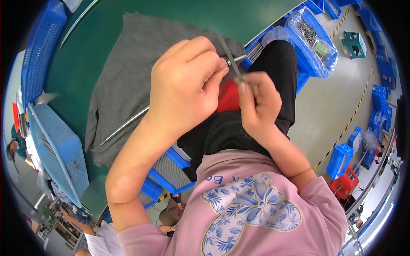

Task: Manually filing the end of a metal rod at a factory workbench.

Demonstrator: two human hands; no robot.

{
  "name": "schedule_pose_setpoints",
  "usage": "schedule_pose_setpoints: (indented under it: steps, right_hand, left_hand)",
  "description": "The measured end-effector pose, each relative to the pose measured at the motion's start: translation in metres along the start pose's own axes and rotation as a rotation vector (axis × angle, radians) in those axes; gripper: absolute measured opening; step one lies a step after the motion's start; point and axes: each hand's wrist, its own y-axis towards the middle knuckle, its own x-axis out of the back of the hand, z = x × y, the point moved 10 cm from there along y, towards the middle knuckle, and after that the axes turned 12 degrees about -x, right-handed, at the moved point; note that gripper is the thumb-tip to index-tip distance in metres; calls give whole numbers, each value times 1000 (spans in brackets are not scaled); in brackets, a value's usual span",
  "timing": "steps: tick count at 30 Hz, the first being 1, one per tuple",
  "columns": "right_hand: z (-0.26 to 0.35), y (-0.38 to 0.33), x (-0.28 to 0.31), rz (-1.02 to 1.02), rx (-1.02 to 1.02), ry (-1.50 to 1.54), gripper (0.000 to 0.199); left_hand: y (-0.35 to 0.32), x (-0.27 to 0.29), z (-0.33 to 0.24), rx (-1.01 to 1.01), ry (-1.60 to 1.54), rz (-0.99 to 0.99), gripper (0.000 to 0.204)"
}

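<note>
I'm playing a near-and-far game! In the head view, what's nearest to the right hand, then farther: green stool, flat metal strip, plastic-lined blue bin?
1. Flat metal strip: pinched in the right hand itself.
2. Plastic-lined blue bin: up and to the right.
3. Green stool: on the floor, farther right, past the bin.
</note>
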Motion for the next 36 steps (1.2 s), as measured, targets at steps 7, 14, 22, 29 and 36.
schedule_pose_setpoints:
  steps: [7, 14, 22, 29, 36]
  right_hand:
    - [-8, 0, -4, 37, -126, 108, 4]
    - [-13, 5, -9, 76, -182, 119, 3]
    - [-19, 3, -5, 77, -232, 100, 3]
    - [-15, 6, -3, 21, -186, 164, 1]
    - [-12, 9, -8, 76, -184, 193, 3]
  left_hand:
    - [0, -1, -1, 7, 3, 16, 16]
    - [-1, -1, 1, 11, -23, -7, 17]
    - [1, -1, -1, -2, 13, 6, 16]
    - [1, -1, 2, 26, -27, -2, 16]
    - [0, 0, -1, -4, 13, 3, 16]
